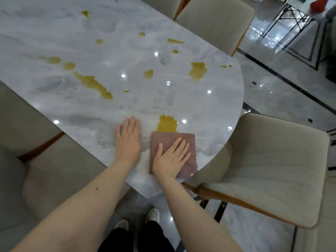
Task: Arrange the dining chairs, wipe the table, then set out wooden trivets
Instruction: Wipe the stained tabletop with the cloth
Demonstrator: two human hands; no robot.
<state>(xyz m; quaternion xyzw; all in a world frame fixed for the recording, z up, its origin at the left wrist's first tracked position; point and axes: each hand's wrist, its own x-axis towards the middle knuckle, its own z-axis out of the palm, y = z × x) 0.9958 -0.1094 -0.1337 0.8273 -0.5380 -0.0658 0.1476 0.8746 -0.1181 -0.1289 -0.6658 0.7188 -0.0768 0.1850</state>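
A: What's largest here?
B: The grey marble-patterned bench (72, 42) with a rounded right end, beige upholstered chairs (269, 166) around it, yellow-brown liquid spills (91, 82) across the top.
A: The cloth?
B: The mauve square wiping cloth (183, 140) lies at the near edge, touching the nearest spill (167, 123).
A: Hands?
B: The right hand (171, 159) presses it flat, fingers straight; the left hand (128, 140) rests flat just beside, grasping nothing.

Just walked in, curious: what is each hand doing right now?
Left hand: open, flat on the table, holding nothing.
Right hand: open, fingers straight, pressing the cloth onto the table.
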